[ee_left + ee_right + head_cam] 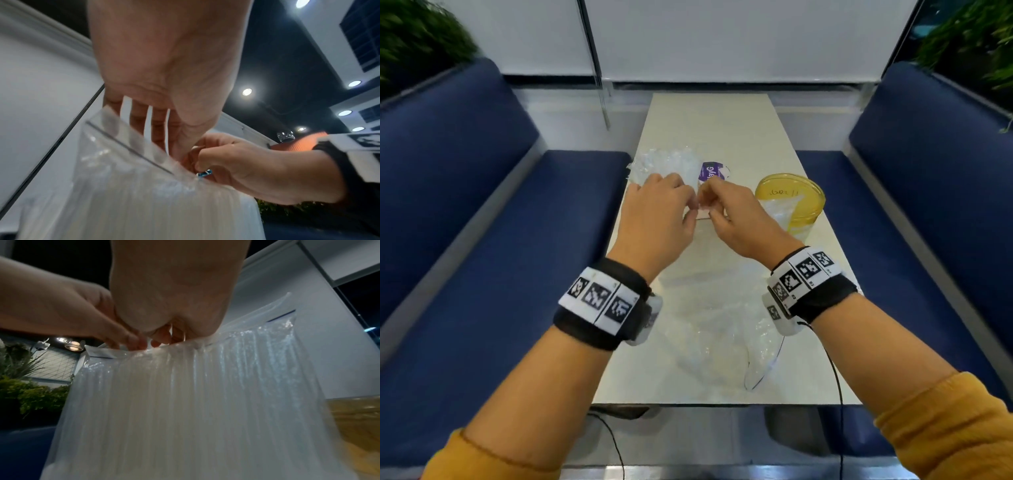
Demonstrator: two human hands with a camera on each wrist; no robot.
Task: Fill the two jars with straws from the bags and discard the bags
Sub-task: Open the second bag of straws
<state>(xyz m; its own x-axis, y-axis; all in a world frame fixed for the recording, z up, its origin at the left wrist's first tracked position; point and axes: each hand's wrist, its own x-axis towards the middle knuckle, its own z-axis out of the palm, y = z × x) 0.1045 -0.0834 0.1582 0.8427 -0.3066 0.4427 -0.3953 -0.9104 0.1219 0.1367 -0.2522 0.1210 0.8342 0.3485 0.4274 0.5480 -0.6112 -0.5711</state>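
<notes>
Both hands meet above the middle of the table (722, 113). The left hand (657, 212) and the right hand (736, 219) each pinch the top edge of a clear plastic bag (185, 402) between thumb and curled fingers, close together at the bag's mouth. The bag hangs below the hands over the tabletop. It is transparent, glossy and wrinkled, with a thin dark line running across it just below the top edge. It is packed with pale, translucent straws (148, 203) that stand side by side along its length, showing as vertical ridges through the film.

A yellow jar (796, 202) stands on the table to the right of the hands, close to the right hand; clear plastic pieces stand in it. A second crumpled clear bag (661, 162) lies on the table beyond the left hand, beside a purple and white label (710, 171). More clear plastic (722, 335) lies flat on the table between the wrists.
</notes>
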